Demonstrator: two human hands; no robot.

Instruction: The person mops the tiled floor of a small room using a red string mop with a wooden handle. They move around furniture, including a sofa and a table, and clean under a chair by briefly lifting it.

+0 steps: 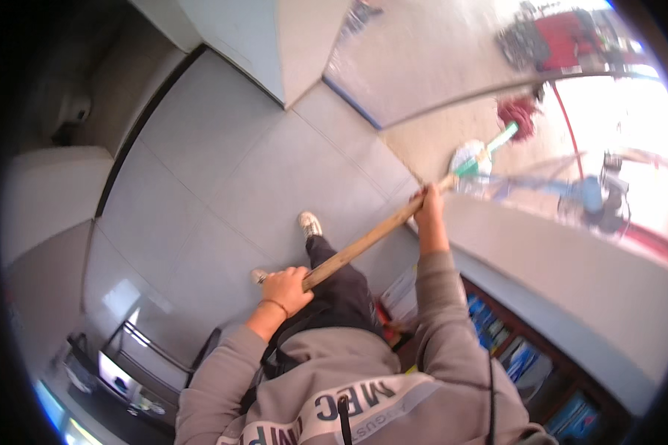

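Note:
A mop (pixel 371 239) with a long wooden handle runs slantwise in front of my body, from near my waist up to the far right. My left hand (pixel 286 290) is closed around the handle's near end. Farther along, my right hand (pixel 427 207) grips it close to the green socket (pixel 466 170). Beyond that, a green piece and a dark red stringy mop head (pixel 517 117) show through or past the glass; whether they belong to this mop I cannot tell. A whitish round thing (pixel 469 157) is beside the socket.
Grey floor tiles (pixel 223 163) spread around my shoes (pixel 309 223). A glass door (pixel 352 100) with a blue lower edge stands ahead. To the right are a low ledge (pixel 557 274) and a dark shelf with blue packages (pixel 523 360). A red machine (pixel 568 38) is outside.

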